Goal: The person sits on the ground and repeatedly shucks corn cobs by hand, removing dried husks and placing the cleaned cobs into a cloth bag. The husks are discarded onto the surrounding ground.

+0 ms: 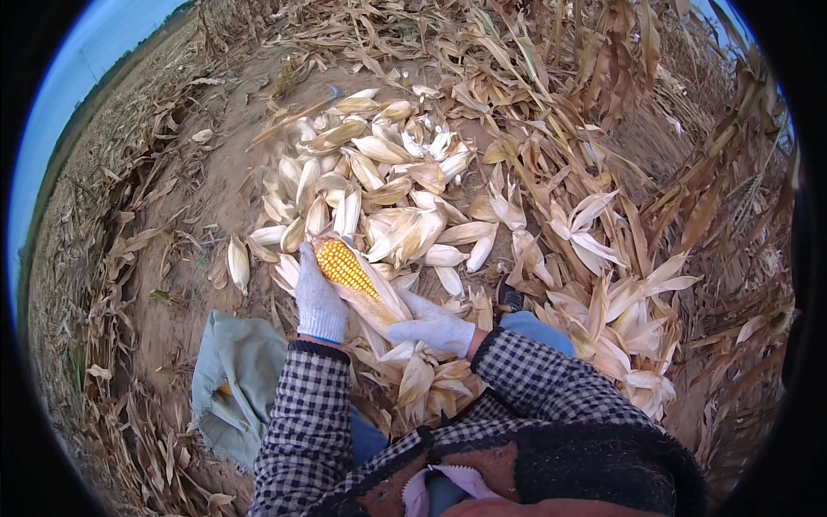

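An ear of corn point(349, 268) with yellow kernels is held between my two gloved hands, its dry husk point(381, 304) partly peeled back. My left hand point(318, 294), in a white knit glove, grips the ear near its exposed upper end. Lower down, my right hand point(431, 325), gloved alike, has hold of the husk toward the other end; some of its fingers are hidden beneath. Just beyond the hands lies a heap of corn ears in pale husks point(381, 171).
A grey-green cloth sack point(239, 381) lies at my left, with a bit of yellow showing. Stripped husks point(620, 323) pile up at my right, and more point(420, 384) lie before my lap. A long-handled sickle point(291, 119) rests behind the heap. Dry cornstalks point(730, 142) stand right.
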The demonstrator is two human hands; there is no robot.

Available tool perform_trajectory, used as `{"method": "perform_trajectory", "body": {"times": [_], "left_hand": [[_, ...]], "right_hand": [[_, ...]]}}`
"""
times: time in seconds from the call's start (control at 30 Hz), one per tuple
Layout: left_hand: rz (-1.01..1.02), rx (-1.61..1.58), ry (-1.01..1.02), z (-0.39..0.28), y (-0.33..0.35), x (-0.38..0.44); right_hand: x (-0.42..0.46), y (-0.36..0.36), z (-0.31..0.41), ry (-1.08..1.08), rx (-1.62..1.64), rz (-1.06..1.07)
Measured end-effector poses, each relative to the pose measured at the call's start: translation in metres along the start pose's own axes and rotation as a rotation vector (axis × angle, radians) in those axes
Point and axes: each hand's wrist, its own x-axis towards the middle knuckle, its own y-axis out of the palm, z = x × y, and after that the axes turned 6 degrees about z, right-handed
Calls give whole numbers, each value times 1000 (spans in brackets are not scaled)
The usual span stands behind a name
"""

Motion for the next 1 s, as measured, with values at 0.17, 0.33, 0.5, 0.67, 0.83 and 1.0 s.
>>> {"method": "perform_trajectory", "body": {"times": [0.17, 0.33, 0.5, 0.67, 0.83, 1.0], "left_hand": [[99, -22, 27, -9, -11, -1], [110, -222, -68, -6, -31, 2], [165, 1328, 396, 9, -63, 7], [233, 1896, 349, -8, -43, -7], [25, 1019, 144, 0, -48, 0], [-410, 311, 188, 5, -7, -1]], "right_hand": [[9, 2, -9, 8, -50, 59], [11, 11, 3, -2, -60, 82], [11, 10, 16, -46, -98, 60], [15, 5, 25, -22, -271, 25], [27, 9, 25, -27, -766, -154], [45, 23, -2, -212, -596, -223]]}}
